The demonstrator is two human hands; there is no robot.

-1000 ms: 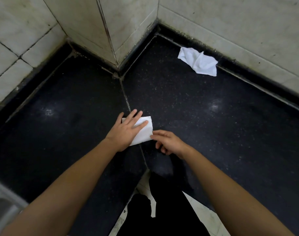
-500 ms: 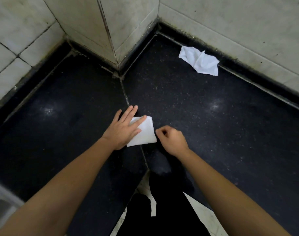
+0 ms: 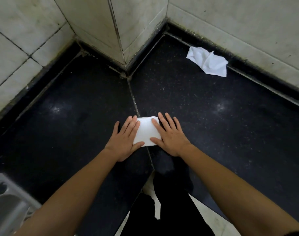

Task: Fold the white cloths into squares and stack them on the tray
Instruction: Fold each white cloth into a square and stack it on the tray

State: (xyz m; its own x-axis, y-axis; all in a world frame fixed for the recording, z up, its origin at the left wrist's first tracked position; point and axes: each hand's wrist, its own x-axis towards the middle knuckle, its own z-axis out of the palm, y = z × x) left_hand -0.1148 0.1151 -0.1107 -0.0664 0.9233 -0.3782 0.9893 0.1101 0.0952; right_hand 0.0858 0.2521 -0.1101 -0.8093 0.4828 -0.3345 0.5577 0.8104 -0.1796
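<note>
A small folded white cloth (image 3: 145, 132) lies flat on the black counter, near the seam between two slabs. My left hand (image 3: 124, 139) presses flat on its left edge with fingers spread. My right hand (image 3: 170, 135) presses flat on its right edge, fingers also spread. A second white cloth (image 3: 208, 61) lies crumpled and unfolded at the back right, against the tiled wall. No tray shows in this view.
The black stone counter (image 3: 213, 116) wraps around a tiled wall corner (image 3: 118, 31). A steel sink (image 3: 7, 206) sits at the lower left. The counter's front edge runs under my forearms, with my dark trousers and pale floor below.
My right hand, earlier pinching the cloth's right corner, has opened and laid flat on the cloth. The cloth now looks squarer and narrower. My left hand stays pressed on it.
</note>
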